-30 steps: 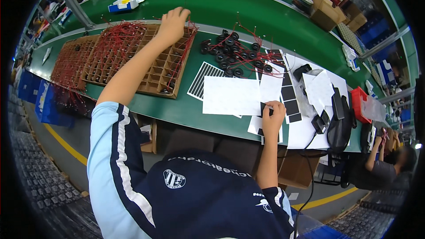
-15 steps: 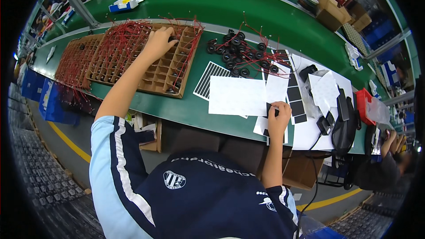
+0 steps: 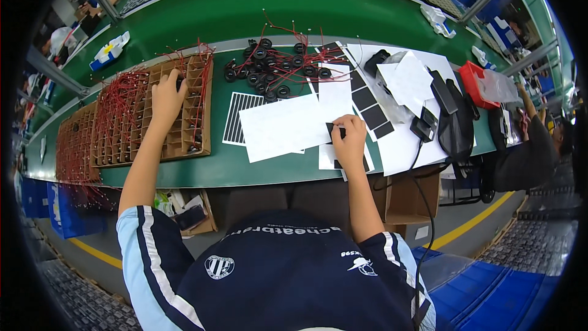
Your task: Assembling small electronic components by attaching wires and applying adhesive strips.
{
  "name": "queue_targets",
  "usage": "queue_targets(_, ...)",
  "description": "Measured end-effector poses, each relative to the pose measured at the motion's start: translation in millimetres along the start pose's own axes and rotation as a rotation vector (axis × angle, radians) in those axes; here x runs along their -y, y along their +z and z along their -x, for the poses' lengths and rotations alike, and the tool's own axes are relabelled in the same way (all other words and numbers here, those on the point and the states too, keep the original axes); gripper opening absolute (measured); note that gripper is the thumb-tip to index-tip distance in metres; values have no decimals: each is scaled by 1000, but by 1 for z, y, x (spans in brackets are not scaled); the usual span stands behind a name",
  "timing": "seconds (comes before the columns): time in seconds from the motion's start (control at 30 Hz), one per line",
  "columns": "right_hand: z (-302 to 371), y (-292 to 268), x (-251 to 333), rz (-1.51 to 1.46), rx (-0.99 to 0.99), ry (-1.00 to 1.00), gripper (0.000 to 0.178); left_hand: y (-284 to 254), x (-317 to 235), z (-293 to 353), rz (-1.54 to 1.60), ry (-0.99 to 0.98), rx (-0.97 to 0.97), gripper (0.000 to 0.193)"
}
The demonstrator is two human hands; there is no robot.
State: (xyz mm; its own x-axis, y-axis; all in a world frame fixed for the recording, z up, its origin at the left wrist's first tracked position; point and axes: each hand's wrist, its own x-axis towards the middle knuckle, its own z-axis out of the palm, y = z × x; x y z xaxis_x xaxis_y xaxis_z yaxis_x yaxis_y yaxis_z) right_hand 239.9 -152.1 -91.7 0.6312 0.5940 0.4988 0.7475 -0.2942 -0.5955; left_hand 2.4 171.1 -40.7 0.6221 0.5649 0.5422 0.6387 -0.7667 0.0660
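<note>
My left hand (image 3: 166, 99) is over the right part of a cardboard divider tray (image 3: 207, 129), its fingers closed around a small black round part (image 3: 179, 82). Thin red wires (image 3: 125, 98) from similar parts spill over the tray's cells. My right hand (image 3: 351, 136) lies at the right end of a blank white sheet (image 3: 282, 127), its fingertips pinched on a small black piece (image 3: 331, 130) whose shape is partly hidden. Beyond the sheet is a loose pile of black round parts (image 3: 263, 64) with red wires.
A second wire-covered tray (image 3: 76, 141) stands farther left. Beside the pile lie a striped sheet (image 3: 234, 119) and a strip of black rectangles (image 3: 372, 113). Rightward are a black bag (image 3: 456, 122), a cable and a red bin (image 3: 473, 83). A green conveyor (image 3: 245, 6) runs behind; co-workers sit around.
The whole view has swung, so the bench sits farther left in the picture. My left hand stays over the tray, the black part now showing more at its fingers. My right hand keeps its pinch.
</note>
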Motion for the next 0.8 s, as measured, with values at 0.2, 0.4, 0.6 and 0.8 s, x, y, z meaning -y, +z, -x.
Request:
queue_targets(0.2,0,0,-2,-16,-13,2,8,5,2,-3,69,-61,0,28)
queue_targets(0.4,-29,-35,-21,-230,-203,351,19,-5,-2,-2,36,-131,44,29)
queue_targets(0.6,-67,-74,-76,660,-306,376,44,6,14,6,66,-108,-27,27)
queue_targets(0.8,-93,-72,-101,734,65,546,64,2,11,8,34,-120,-18,19)
